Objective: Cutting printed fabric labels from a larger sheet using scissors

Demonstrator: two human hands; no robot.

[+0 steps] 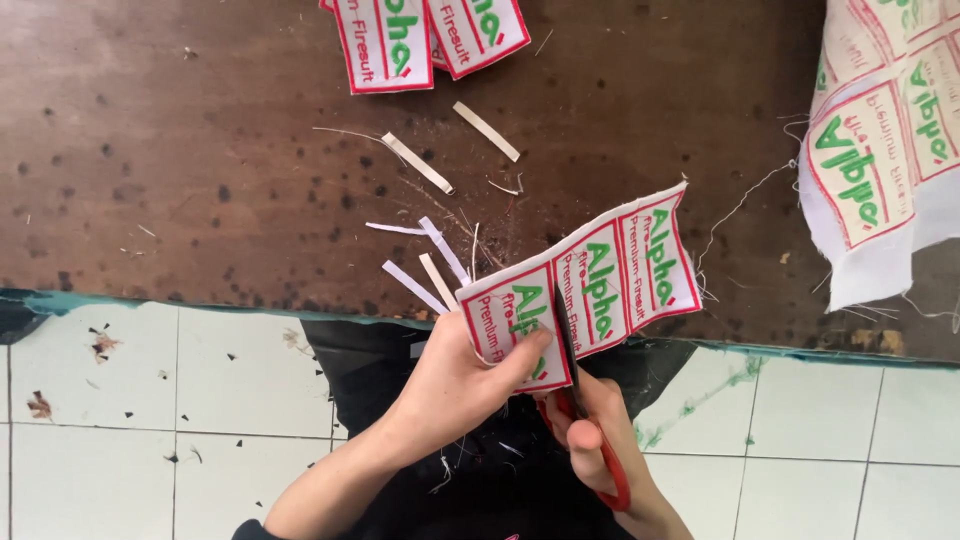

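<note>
Over the table edge (200, 296), left hand (455, 385) pinches a strip of 3 cloth labels (585, 285); right hand (595, 430), clamped on red scissors (570, 370), cuts between labels. Next snip needs blades following the red border.

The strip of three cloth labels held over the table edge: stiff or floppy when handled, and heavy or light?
The label strip probably has some body: it juts past the left hand with little sag. It looks thin and light. Frayed threads suggest woven cloth that the scissors in the right hand cut easily.
</note>
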